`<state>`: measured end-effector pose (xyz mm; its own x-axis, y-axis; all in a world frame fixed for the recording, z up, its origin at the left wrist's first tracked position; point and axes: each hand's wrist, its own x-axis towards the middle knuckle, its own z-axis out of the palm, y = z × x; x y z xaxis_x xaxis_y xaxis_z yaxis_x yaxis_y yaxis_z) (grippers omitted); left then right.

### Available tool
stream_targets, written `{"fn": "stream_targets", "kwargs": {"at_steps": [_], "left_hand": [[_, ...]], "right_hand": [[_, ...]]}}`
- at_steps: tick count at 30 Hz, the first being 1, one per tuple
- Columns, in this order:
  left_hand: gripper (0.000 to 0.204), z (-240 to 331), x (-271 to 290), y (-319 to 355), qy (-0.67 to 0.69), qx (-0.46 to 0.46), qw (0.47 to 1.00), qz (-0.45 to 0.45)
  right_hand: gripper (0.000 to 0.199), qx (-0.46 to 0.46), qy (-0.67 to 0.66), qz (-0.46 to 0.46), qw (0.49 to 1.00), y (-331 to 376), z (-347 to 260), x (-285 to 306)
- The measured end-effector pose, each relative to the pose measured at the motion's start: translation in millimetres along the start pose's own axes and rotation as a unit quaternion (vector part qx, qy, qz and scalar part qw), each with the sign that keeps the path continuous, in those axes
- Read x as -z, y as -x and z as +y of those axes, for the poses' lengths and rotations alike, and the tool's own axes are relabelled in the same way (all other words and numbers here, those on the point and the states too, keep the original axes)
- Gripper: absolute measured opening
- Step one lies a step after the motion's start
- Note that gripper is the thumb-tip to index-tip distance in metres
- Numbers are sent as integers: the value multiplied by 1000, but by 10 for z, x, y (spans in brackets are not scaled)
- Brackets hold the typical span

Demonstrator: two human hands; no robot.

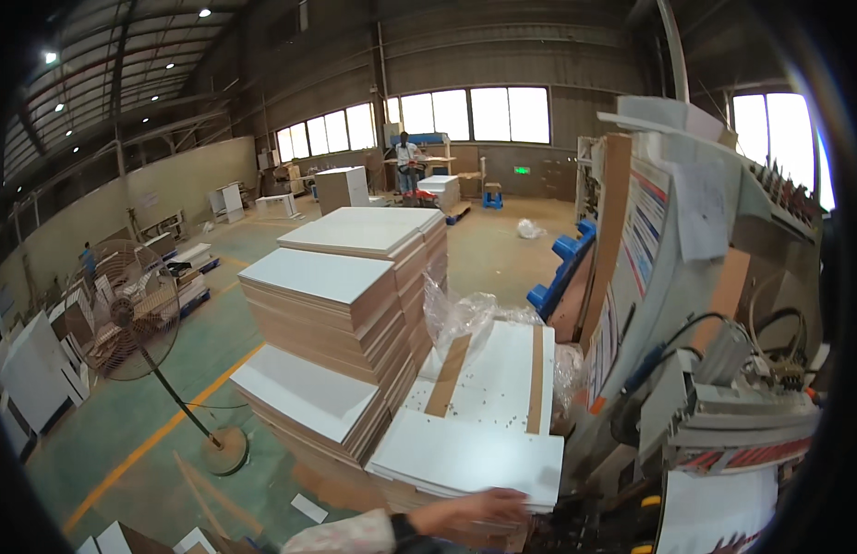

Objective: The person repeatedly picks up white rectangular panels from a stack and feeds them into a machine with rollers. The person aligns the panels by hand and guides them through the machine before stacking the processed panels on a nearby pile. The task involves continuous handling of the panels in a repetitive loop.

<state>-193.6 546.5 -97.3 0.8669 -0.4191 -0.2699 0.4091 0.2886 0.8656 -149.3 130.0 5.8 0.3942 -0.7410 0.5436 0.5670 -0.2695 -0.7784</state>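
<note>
My left hand (484, 510) reaches in from the lower edge, in a pale sleeve with a dark band at the wrist. It is at the near edge of a white board (475, 452) on a low stack. Motion smears its fingers, so whether they grip the board cannot be made out. Beyond that board, more white panels carry two brown strips (450, 374) and scattered small bits. Taller stacks of white-faced panels (318, 275) with brown edges rise at the left. My right hand is out of view.
Grey machinery (733, 415) with a cable crowds the right side, and a white panel (715, 508) lies by it. Clear plastic film (465, 314) bunches behind the low stack. A blue pallet (562, 268) leans beyond. A stand fan (124, 309) is at left. Far off, a person (406, 162) stands.
</note>
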Motion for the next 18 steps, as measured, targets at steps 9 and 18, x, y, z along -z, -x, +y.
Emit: {"fn": "stream_targets", "kwargs": {"at_steps": [9,18], "left_hand": [[23,1586,3494,3252,41,-286,735,614],[71,2625,5746,4848,81,-336,529,775]], "right_hand": [[37,-338,-108,-537,766,2591,-737,-2380],[58,-378,-120,-731,556,4671,-1576,-4645]]}}
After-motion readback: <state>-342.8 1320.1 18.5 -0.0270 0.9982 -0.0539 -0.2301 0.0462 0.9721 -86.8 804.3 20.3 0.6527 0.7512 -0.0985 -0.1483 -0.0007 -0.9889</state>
